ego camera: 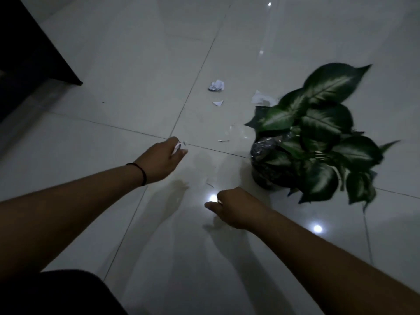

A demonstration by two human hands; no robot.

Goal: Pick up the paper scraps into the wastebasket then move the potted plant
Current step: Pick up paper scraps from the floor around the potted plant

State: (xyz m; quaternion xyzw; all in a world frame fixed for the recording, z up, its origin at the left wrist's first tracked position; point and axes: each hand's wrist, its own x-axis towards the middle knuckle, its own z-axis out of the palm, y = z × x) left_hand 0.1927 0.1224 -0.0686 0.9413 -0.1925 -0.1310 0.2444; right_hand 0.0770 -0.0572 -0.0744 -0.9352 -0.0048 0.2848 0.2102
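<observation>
Scraps (217, 85) (crumpled) beside potted plant (318, 137)

Left hand (162, 159) holding paper scraps (176, 148), right hand (231, 209) perhaps pinching one, potted plant (318, 133) nearby

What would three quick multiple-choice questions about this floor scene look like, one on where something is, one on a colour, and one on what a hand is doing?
1. Where does the crumpled paper ball lie?
A. on the floor tiles, apart from the potted plant
B. inside the plant's pot
C. in the right hand

2. What colour is the band on the left wrist?
A. white
B. black
C. red

3. What is the left hand doing?
A. lying flat and empty on the floor
B. gripping the plant's pot
C. holding white paper scraps in its curled fingers

Answers:
1 A: the ball sits on bare tile, left of the potted plant.
2 B: a thin dark loop circles the wrist.
3 C: white paper scraps show between the fingers.
</observation>
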